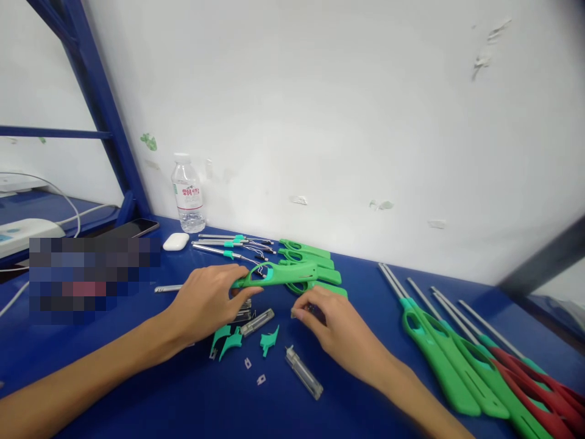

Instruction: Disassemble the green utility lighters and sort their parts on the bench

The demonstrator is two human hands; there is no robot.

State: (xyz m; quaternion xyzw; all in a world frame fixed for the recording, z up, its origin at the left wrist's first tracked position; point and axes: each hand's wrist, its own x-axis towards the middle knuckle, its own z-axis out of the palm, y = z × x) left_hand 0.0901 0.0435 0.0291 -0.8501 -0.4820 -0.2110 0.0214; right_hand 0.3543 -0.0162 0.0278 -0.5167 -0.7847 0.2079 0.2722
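My left hand (212, 302) is closed around the neck of a green long-nosed lighter (287, 274), whose metal tube (167, 288) sticks out to the left. My right hand (331, 314) pinches something small and partly see-through at the fingertips; what it is I cannot make out. Below the hands lie a clear fuel tank (304, 373) and another clear tank (257, 323). Near them are several teal triggers (269, 341) and small pale clips (261, 380). More clear parts sit partly hidden behind my left hand.
Green handle shells (311, 249) and metal tubes with wires (219, 248) lie at the back. Green lighters (439, 360) and red lighters (539, 384) rest on the right. A water bottle (188, 195), white earbud case (176, 242) and phone (141, 227) are at the left.
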